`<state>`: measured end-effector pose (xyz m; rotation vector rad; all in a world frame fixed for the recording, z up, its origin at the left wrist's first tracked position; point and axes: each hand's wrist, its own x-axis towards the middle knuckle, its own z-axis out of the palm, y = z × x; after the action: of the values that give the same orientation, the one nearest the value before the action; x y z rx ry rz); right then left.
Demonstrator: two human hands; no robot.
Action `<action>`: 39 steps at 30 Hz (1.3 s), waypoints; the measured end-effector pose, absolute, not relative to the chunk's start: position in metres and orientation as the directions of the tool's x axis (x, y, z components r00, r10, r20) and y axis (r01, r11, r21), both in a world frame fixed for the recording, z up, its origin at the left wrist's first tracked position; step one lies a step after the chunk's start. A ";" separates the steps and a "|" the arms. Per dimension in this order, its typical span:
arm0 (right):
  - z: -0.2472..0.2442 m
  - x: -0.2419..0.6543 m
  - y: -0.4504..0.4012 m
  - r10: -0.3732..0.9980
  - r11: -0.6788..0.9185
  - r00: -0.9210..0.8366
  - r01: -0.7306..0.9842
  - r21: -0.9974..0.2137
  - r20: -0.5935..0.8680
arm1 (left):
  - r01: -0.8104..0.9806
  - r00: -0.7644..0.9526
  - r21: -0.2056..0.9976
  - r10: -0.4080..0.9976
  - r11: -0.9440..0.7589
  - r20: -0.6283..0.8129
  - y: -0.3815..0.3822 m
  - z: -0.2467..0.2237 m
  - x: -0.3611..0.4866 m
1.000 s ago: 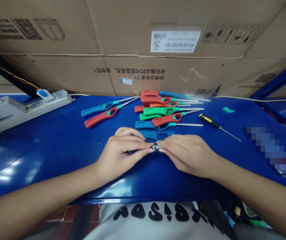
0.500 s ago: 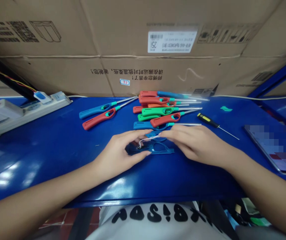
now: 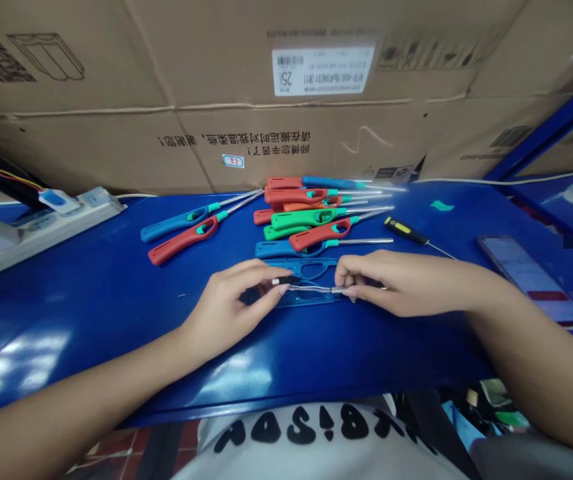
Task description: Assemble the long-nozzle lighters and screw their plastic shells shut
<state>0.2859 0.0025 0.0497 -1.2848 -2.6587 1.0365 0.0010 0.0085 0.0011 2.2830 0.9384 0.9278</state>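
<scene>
My left hand (image 3: 226, 300) pinches a small black part (image 3: 285, 281) with a white end, probably an igniter piece. Thin pale wires (image 3: 309, 288) run from it to a silver metal tube (image 3: 337, 290), whose near end is between the thumb and fingers of my right hand (image 3: 391, 281). Most of the tube is hidden by that hand. Below the wires, two blue plastic casing halves (image 3: 327, 263) with oval openings lie on the blue table, partly covered by my left fingers.
Several long-necked lighters (image 3: 299, 219) in red, green and blue are heaped beyond my hands. A blue lighter (image 3: 173, 225) and a red lighter (image 3: 181, 246) lie left. On the right are a screwdriver (image 3: 406, 231) and a phone (image 3: 526, 273). A power strip (image 3: 73, 217) sits far left, before cardboard boxes (image 3: 236, 60).
My right hand has gone from holding the thin wires to gripping the metal tube. The black part now shows in my left fingers, and the wires are stretched straighter. The view has shifted slightly.
</scene>
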 end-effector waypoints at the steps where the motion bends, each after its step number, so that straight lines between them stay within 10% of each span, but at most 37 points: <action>1: 0.048 0.286 0.003 0.692 0.460 -0.672 0.692 -0.557 -0.263 | 0.413 0.530 0.660 0.755 -0.628 0.386 0.009 -0.001 0.002; 39: 0.044 0.256 -0.015 0.636 0.763 -0.725 0.642 0.071 -0.265 | 0.429 0.645 0.562 0.676 -0.707 0.357 0.018 -0.012 -0.004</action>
<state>0.2560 -0.0151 0.0437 -1.1873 -3.2050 0.0435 -0.0038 0.0179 -0.0118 2.4354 0.8687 0.7776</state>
